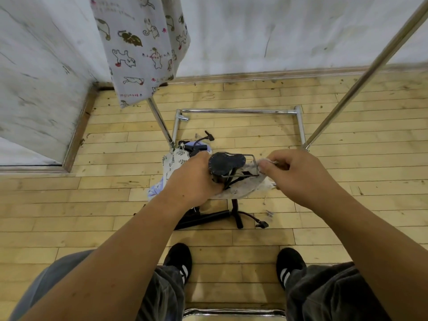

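head view: the left hand (194,181) grips a black pump (227,162), its fingers curled round the dark body from the left side. the pump's round top faces the camera and a thin wire frame sticks out from it to the right. the right hand (298,177) pinches the frayed rim of a pale bag (240,188) between thumb and forefinger, just at the right end of that wire frame; its other fingers are curled in. the bag hangs under the pump and touches it, and black cords from the pump run down into it. both are held up above the middle of the floor (92,216), between the person and the rack's base.

a second pump (203,220) lies on the floor right under the hands, with its hose curling off to the right. behind the left hand lies a leaf-print cloth (172,161), with a lilac cloth (155,191) beside it and a black hose end (209,136) poking up past them. the chrome rack (236,111) stands toward the floor's far edge, its poles rising left and right. a cat-print cloth (139,49) hangs near the far left corner, in front of the white wall (278,31). two black shoes (178,260) with white stripes stand at the near edge, well apart, and a chrome bar (234,312) shows between them at the bottom.
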The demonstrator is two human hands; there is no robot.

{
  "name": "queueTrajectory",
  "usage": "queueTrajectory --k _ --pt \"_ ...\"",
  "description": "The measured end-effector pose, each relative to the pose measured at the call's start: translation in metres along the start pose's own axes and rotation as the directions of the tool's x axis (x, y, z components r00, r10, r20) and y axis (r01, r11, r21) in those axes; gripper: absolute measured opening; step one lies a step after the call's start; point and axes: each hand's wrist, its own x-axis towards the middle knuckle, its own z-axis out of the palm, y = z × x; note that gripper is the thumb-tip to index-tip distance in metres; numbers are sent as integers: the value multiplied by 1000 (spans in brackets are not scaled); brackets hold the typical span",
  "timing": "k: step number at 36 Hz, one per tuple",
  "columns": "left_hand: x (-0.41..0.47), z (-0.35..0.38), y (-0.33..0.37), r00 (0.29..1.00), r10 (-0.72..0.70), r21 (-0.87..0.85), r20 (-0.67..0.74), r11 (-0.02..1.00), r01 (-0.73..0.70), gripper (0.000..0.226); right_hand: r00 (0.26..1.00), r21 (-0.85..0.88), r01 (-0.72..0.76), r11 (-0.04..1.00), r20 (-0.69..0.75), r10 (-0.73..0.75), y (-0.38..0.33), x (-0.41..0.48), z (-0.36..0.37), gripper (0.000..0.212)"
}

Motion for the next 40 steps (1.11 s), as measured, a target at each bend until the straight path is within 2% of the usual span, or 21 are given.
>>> queueTrajectory --k 3,6,10,13,17,19,22,24,28,37,40 --pt "-5 -2 8 1000 15 81 -10 997 -14 41 999 87 26 996 -22 -24 -2 -1 -2 25" --pt "-6 -2 9 999 36 143 -30 989 -32 39 1000 171 6 985 24 -11 -3 -4 0 27" --pt "-6 -3 12 1000 20 133 -13 991 -18 33 997 327 -68 943 56 53 -6 -1 2 22" --pt "-6 -2 11 995 53 -54 81 997 -48 50 994 392 -110 913 44 101 -5 2 0 12" --pt "-10 -13 22 971 99 -240 217 970 -45 57 993 245 -94 965 -47 109 4 5 2 11" --pt "-12 -18 27 946 137 -342 295 939 -29 61 988 236 -107 966 -82 130 3 6 1 11" --pt "-17 -19 31 930 226 -452 289 889 -76 54 984 250 -112 962 -109 143 4 7 -2 11" --pt "-17 -20 34 929 235 -498 287 865 -65 44 983 254 -110 961 -118 144 5 7 -2 9" --pt "-16 -24 37 941 203 -494 272 868 -45 25 981 315 -108 943 -122 153 2 6 -5 11" --pt "-19 -29 38 941 208 -372 269 923 -98 32 976 491 -94 866 -124 176 -4 5 -6 19" --pt "-18 -26 36 950 172 -327 262 942 -80 28 987 454 -73 888 -98 131 -8 3 -4 19"
